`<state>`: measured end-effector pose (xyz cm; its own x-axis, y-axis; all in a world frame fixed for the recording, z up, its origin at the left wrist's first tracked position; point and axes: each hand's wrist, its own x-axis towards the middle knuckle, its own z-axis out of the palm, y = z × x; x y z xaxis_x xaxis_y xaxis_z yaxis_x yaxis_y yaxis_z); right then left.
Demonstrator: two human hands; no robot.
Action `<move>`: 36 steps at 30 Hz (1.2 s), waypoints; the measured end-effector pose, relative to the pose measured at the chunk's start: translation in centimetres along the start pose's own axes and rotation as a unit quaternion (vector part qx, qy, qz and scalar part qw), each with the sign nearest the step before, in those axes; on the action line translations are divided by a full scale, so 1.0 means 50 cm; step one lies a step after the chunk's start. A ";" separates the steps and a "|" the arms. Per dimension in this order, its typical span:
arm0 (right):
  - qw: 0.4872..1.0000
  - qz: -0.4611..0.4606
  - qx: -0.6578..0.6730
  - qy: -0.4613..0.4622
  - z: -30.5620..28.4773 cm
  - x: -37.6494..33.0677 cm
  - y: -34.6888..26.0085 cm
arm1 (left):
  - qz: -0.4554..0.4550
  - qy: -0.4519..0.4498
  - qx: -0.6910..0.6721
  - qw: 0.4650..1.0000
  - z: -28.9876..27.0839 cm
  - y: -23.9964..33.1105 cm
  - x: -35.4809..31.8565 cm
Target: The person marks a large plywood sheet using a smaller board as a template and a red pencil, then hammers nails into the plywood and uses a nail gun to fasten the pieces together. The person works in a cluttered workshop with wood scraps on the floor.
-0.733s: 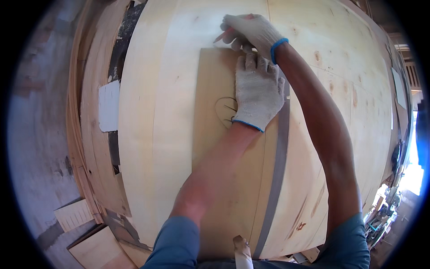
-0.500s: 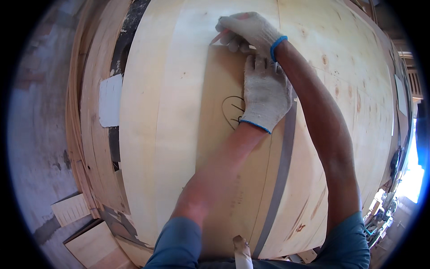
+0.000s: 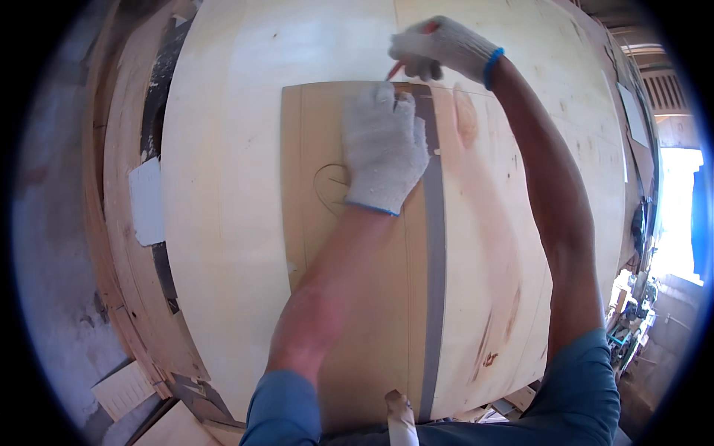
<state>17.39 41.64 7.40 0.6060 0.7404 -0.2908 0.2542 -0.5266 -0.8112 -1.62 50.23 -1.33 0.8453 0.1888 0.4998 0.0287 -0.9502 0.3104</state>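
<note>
Brown and grey-edged, the board [image 3: 372, 320] lies under your outstretched left hand [image 3: 384, 152]. Your right hand [image 3: 450, 48] grips the red pencil [image 3: 394, 70], now farther right along the top edge.

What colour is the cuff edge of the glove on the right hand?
The cuff edge is blue, seen best in the head view.

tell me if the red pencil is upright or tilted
Tilted: the red pencil slants leftward from the right hand, its tip near the brown board.
</note>
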 end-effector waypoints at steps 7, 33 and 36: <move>0.997 0.033 0.041 0.058 -0.052 -0.081 0.050 | -0.011 -0.019 -0.012 1.000 0.007 0.001 0.002; 0.948 0.074 0.139 0.276 0.204 -0.353 0.052 | 0.028 -0.006 0.043 0.999 0.018 -0.014 0.001; 0.926 0.094 0.208 0.300 0.216 -0.360 0.056 | 0.044 0.031 0.033 0.998 0.028 -0.018 0.000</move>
<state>-0.97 31.35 4.87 0.9517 0.2212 -0.2127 -0.1342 -0.3236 -0.9366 -0.90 50.73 -2.71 0.8113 0.1179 0.5726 -0.0062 -0.9776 0.2102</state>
